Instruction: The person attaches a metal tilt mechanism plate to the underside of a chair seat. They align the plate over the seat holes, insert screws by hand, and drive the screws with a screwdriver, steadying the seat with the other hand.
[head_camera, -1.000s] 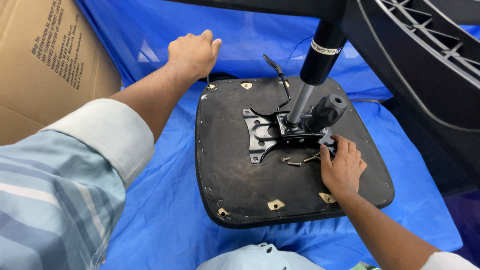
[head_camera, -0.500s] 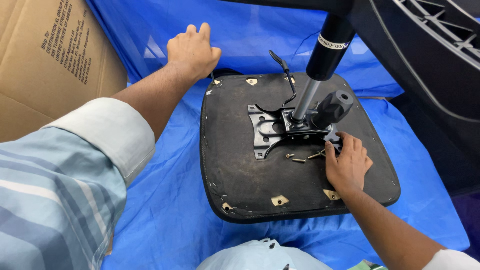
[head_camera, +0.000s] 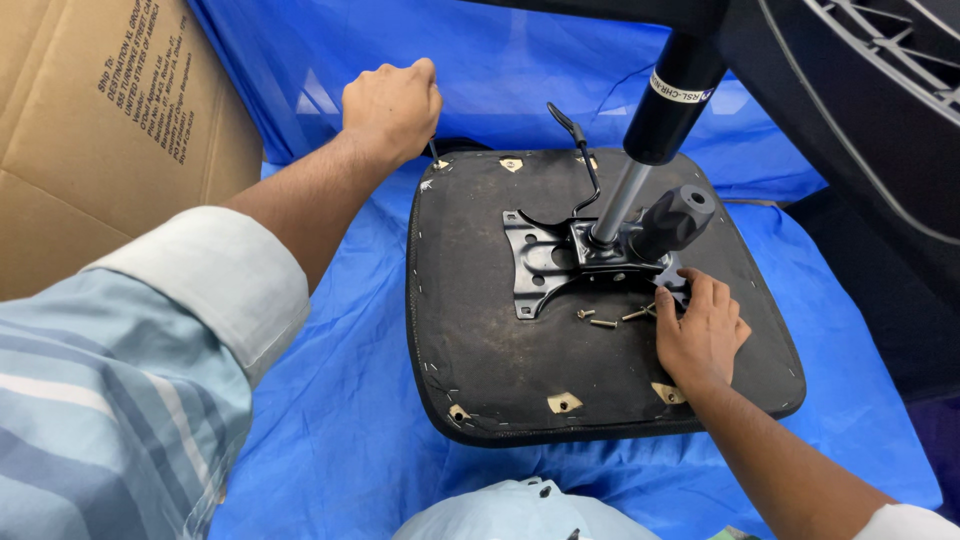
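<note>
Upturned black padded chair seat (head_camera: 500, 350) lies on blue tarp (head_camera: 340, 420): stiff, probably heavy. Left hand (head_camera: 392, 105) clenches its far corner; right hand (head_camera: 700, 335) rests open beside loose brass screws (head_camera: 605, 320). Grip the edges.

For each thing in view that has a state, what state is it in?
Seat: upside down on blue sheet.
Plate: on the seat's underside.
Screws: loose beside the plate.
Left hand: fisted at the seat's far corner.
Right hand: resting by the screws.
Box: standing at left.
</note>
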